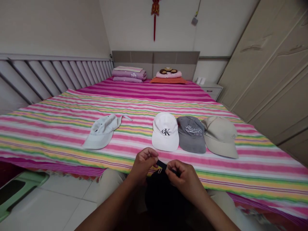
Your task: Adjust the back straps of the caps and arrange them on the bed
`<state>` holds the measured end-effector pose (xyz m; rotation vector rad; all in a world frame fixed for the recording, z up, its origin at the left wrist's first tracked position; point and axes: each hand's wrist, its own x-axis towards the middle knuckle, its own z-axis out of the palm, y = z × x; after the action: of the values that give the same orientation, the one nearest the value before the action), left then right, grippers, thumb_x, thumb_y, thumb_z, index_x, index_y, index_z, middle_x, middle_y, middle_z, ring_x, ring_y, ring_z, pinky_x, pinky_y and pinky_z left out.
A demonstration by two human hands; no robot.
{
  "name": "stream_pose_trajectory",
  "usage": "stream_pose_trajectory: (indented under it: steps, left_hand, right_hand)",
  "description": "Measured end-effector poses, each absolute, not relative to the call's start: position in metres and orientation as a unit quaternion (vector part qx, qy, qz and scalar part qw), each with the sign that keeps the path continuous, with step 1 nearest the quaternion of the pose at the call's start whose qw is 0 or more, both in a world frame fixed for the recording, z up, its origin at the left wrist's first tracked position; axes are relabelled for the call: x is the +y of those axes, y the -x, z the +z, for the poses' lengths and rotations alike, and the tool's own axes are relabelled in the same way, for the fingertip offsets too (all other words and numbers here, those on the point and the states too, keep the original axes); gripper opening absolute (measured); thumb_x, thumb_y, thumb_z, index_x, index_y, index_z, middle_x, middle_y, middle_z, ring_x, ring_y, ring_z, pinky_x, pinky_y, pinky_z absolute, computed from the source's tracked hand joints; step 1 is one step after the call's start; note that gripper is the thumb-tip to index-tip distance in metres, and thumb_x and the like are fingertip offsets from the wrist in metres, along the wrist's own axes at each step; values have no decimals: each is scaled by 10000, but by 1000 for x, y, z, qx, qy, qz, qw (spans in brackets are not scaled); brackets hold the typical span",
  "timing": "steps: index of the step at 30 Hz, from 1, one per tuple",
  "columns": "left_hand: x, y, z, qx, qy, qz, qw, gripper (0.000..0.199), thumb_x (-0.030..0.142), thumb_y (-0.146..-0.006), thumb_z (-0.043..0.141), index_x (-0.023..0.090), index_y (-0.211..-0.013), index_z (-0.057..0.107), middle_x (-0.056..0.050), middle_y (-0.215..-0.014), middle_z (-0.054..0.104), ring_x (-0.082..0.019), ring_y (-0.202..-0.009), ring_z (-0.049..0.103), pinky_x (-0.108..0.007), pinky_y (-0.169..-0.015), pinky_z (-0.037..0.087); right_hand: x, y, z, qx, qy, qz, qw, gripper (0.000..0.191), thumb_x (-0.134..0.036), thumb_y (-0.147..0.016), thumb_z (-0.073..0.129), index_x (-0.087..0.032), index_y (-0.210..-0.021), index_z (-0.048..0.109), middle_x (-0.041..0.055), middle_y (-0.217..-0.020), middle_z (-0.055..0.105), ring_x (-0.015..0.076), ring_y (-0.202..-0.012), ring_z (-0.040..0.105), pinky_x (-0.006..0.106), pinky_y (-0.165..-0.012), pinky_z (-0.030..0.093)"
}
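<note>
A black cap (pixel 161 192) is held over my lap at the near edge of the bed, its back strap toward the bed. My left hand (pixel 145 163) pinches one end of the dark strap (pixel 161 165). The other side of the strap, beside a small metal buckle (pixel 159 170), is between the fingers of my right hand (pixel 184 176). Beyond my hands, a white cap (pixel 165 131) with CK lettering, a grey cap (pixel 192 134) and a beige cap (pixel 220 136) lie side by side. Farther left rests a pale cap (pixel 102 131) with its strap loose.
A striped sheet (pixel 60 128) covers the bed. Folded purple bedding (pixel 130 75) and a pink pillow (pixel 168 74) are stacked by the headboard (pixel 175 57). A green stool (pixel 21 192) stands on the tiles at left. A metal railing (pixel 60 72) and a wardrobe (pixel 271 70) flank the bed.
</note>
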<state>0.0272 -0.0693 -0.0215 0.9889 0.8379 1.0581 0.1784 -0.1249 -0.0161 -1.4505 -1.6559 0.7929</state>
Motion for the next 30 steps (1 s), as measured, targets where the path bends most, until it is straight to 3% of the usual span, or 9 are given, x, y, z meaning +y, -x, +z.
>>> stream_pose_trajectory:
  steps: [5,10,15,17,22,30]
  left_hand:
    - [-57,-21,-12,340,-561,368,659,197,328,-687,598,132,-690,595,-9,-660,581,-106,-645,512,-217,-623,373]
    - [-48,-20,-5,299,-638,163,690,290,406,-656,633,129,-632,548,55,-518,411,-48,-466,318,-192,-457,220]
    - [-48,-20,-11,267,-544,216,766,292,355,-636,674,130,-589,494,50,-535,405,-44,-480,337,-185,-473,241]
    - [-48,-18,-14,269,-526,233,772,279,343,-639,675,127,-594,504,49,-524,407,-41,-466,336,-183,-459,230]
    - [-47,-17,-24,288,-496,233,785,249,321,-632,687,125,-603,535,52,-490,421,-34,-420,325,-185,-428,211]
    - [-49,-16,-23,289,-457,217,813,261,304,-536,747,83,-626,642,5,-506,520,-55,-443,420,-186,-440,265]
  right_hand:
    - [-120,-181,-10,-658,547,368,365,90,-220,-735,503,-177,-657,517,-45,-540,418,89,-493,347,209,-452,271]
    - [-114,-181,-1,-635,516,438,372,111,-265,-721,548,-165,-675,555,-44,-573,442,81,-509,352,202,-458,268]
    - [-109,-191,0,-497,450,637,380,309,-448,-747,536,-161,-854,572,-21,-595,537,78,-469,440,198,-459,332]
    - [-108,-196,-3,-458,436,671,387,366,-500,-762,492,-151,-829,579,2,-594,564,91,-485,478,202,-464,351]
    - [-107,-201,-12,-437,463,665,390,283,-396,-645,666,-133,-629,564,-38,-474,502,47,-400,379,164,-396,268]
    - [-107,-195,-13,-422,479,650,412,255,-356,-632,664,-137,-589,541,-55,-433,471,32,-367,315,163,-371,208]
